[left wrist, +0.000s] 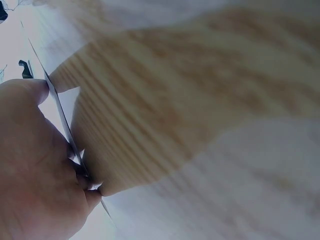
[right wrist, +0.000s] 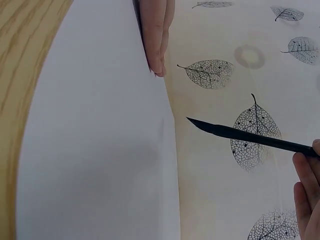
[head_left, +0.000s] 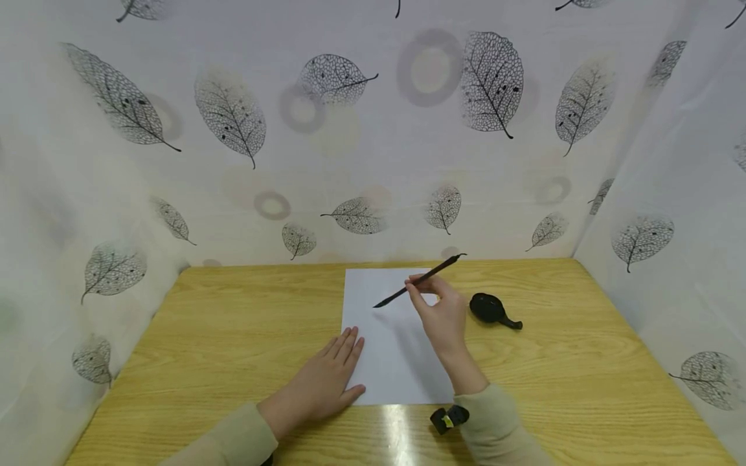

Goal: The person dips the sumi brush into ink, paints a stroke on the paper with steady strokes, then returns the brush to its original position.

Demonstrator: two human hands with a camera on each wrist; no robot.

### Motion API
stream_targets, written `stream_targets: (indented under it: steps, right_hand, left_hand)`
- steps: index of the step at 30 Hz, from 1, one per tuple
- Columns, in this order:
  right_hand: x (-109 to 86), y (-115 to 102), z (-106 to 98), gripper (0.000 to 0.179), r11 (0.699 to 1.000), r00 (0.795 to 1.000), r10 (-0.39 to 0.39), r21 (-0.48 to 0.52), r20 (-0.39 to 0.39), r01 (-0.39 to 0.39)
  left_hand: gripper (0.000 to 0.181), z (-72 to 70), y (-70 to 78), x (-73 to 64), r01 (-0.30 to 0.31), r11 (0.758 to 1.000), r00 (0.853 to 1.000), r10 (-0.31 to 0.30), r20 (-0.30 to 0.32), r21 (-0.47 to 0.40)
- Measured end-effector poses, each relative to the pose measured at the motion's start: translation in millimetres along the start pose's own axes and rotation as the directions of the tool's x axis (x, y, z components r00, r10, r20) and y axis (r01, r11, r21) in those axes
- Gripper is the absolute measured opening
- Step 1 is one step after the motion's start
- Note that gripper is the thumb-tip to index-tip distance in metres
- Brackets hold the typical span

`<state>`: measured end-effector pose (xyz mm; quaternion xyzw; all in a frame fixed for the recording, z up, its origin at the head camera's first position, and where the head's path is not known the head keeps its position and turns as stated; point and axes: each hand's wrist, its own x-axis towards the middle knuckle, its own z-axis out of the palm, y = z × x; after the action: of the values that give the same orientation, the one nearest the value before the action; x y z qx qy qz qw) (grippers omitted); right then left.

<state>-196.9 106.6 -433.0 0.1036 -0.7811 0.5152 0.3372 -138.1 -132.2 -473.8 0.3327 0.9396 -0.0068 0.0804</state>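
Note:
My right hand (head_left: 444,317) pinches a dark writing brush (right wrist: 245,136) between thumb and fingers. The brush slants, its pointed dark tip toward the lower left, above a white sheet of paper (head_left: 396,362). In the right wrist view the tip stands apart from the sheet. My left hand (head_left: 326,382) lies with straight fingers on the left edge of the paper, palm down. The left wrist view shows that hand (left wrist: 35,170) from the side, at the sheet's edge. No marks show on the paper.
To the right of the paper sits a small black dish with a short handle (head_left: 488,308). The wood-grain table (head_left: 245,323) is bordered behind and at the sides by a white leaf-print cloth (head_left: 384,155). A black strap device (head_left: 449,421) is at my right wrist.

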Motion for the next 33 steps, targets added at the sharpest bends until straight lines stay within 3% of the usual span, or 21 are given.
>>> stream_targets:
  steps: [20, 33]
  right_hand:
    - [-6.7, -3.8, 21.2, 0.011, 0.998, 0.997, 0.055, -0.018, 0.063, -0.054]
    - [-10.0, 1.3, 24.1, 0.007, 0.985, 0.993, 0.033, -0.172, 0.116, -0.013]
  left_hand:
    - [0.083, 1.1, -0.6, 2.0, 0.002, 1.0, 1.0, -0.002, 0.01, 0.002]
    - [0.084, -0.2, 0.0, 1.0, 0.008, 1.0, 1.0, -0.008, 0.013, -0.018]
